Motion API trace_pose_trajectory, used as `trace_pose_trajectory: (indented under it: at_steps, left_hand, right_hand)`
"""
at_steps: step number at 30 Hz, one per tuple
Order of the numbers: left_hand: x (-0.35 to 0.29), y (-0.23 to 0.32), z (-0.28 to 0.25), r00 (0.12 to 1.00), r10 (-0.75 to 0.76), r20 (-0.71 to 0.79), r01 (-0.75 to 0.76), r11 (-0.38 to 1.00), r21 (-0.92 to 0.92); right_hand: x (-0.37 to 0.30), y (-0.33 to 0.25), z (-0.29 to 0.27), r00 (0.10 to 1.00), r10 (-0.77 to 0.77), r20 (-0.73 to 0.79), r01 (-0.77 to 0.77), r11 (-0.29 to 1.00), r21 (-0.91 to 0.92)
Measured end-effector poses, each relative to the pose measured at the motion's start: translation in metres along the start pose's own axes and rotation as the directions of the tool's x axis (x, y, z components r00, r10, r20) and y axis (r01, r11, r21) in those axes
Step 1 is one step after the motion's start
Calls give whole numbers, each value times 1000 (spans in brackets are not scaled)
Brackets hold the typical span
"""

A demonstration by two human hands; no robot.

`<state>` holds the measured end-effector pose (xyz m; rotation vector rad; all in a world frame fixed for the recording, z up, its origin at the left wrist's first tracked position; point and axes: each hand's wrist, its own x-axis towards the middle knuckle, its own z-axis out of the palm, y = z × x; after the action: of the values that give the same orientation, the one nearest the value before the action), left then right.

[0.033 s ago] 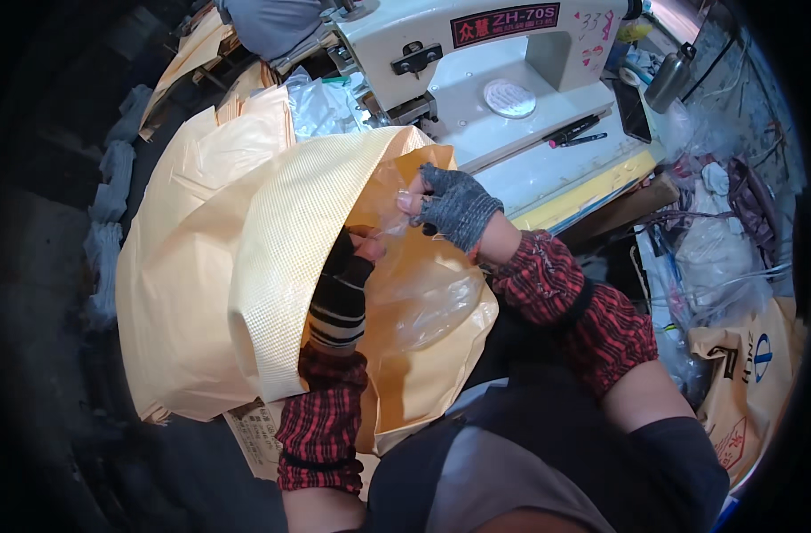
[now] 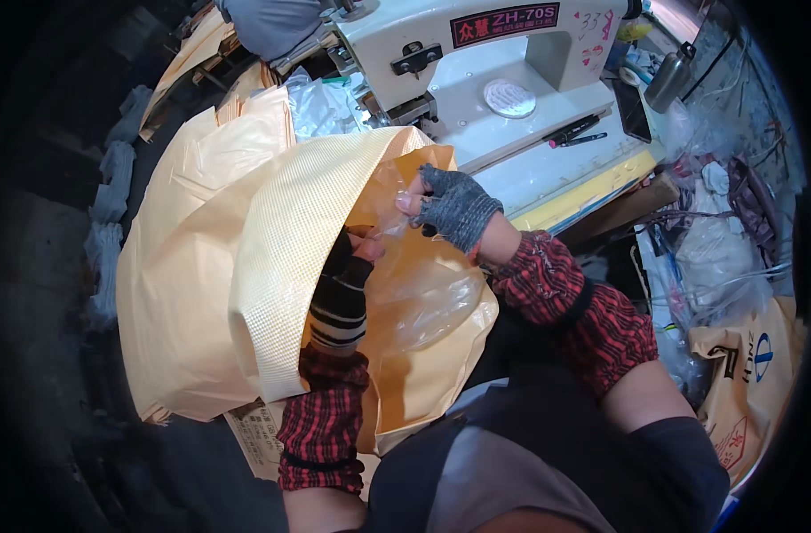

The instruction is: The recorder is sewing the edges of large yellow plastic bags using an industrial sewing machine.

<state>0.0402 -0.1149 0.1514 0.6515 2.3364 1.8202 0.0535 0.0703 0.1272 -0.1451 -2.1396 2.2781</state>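
A large tan paper sack (image 2: 183, 275) lies across my lap toward the left, its mouth folded back to show a woven pale lining (image 2: 286, 258). Inside it is a clear plastic liner (image 2: 437, 311), crumpled and shiny. My left hand (image 2: 352, 258), in a black striped fingerless glove, reaches into the mouth and is closed on the liner's film; part of it is in the sack's shadow. At the sack's far inner edge, my right hand (image 2: 454, 204), in a grey fingerless glove, pinches the same film between thumb and fingers.
A white sewing machine (image 2: 477, 80) stands just beyond the sack. On its table are a round white disc (image 2: 509, 98), pens (image 2: 576, 131) and a phone (image 2: 632, 111). A metal bottle (image 2: 670, 78) and plastic scraps (image 2: 716, 240) lie at the right. Another printed sack (image 2: 747, 382) sits lower right.
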Motion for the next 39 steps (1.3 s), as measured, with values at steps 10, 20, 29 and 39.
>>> trace_pose_trajectory:
  at_steps: [10, 20, 29, 39]
  left_hand:
    - [7, -5, 6, 976, -189, 107, 212, 940, -269]
    - [10, 8, 10, 975, -94, 201, 95, 995, 7]
    - [8, 14, 18, 999, 51, -10, -40, 883, 468]
    - [1, 0, 21, 979, 184, 91, -205, 858, 471]
  right_hand:
    - [-5, -2, 2, 1000, 25, 12, -26, 991, 130]
    - [-8, 10, -2, 983, -156, -91, 118, 935, -335]
    - [-42, -5, 12, 719, -673, -171, 445, 636, -631]
    - [-39, -5, 10, 714, -700, 15, 430, 422, -798]
